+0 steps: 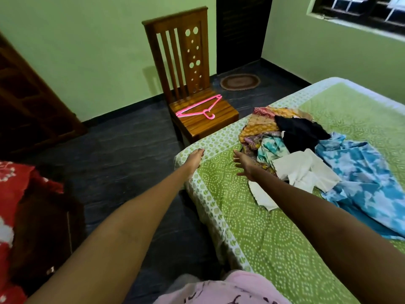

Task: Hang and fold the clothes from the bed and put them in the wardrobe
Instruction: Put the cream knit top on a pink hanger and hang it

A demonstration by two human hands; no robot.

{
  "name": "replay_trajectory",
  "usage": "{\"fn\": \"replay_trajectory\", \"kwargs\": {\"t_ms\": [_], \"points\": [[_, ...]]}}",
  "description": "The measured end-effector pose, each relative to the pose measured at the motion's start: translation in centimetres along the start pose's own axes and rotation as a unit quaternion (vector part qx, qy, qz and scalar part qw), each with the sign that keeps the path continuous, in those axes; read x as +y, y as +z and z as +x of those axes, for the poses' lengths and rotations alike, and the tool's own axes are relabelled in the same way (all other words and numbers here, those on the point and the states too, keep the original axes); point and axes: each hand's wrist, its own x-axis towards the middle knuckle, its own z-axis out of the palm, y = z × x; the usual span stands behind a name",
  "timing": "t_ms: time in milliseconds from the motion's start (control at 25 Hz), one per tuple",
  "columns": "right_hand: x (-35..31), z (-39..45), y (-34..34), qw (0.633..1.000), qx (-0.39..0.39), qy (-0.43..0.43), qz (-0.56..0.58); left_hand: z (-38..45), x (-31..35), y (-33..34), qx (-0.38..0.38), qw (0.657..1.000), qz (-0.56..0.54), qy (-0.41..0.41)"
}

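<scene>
Both hands [196, 157] open nr clothes [302, 150], prob. hovering.

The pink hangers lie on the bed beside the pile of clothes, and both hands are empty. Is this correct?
Not quite. The head view shows the pink hangers on the chair, not the bed. The clothes are on the bed, and the left hand and right hand are empty.

A home bedroom: a bed under a green dotted cotton bedspread [252, 227], a tall carved wooden chair [188, 84] beyond the outstretched hands, pale green walls, a barred window [359, 9] and a small oval woven doormat [240, 82].
</scene>
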Motion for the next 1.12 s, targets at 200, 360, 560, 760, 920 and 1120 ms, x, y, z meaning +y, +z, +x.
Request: {"fn": "replay_trajectory", "kwargs": {"t_ms": [200,360,560,760,920,1120], "points": [[-2.9,7.0,0.3,0.999,0.008,0.034,0.007,8.9,2.4,-0.7,-0.027,0.999,0.001,-0.044],[-6.3,14.4,1.2,0.998,0.02,0.055,0.027,17.8,5.3,-1.7,-0.051,0.996,0.046,-0.057],[-12.3,25.1,3.5,0.995,0.025,0.085,0.052,30.2,10.3,-4.8,-0.062,0.994,0.055,-0.07],[-17.9,36.2,6.4,0.992,0.044,0.103,0.055,41.3,12.2,-7.5,-0.059,0.992,0.1,-0.056],[-19.9,46.1,8.6,0.989,0.065,0.121,0.049,50.8,11.7,-8.7,-0.05,0.99,0.115,-0.06],[-18.5,56.3,9.9,0.988,0.124,0.09,-0.035,60.7,9.4,-8.8,-0.034,0.98,0.188,-0.048]]}}
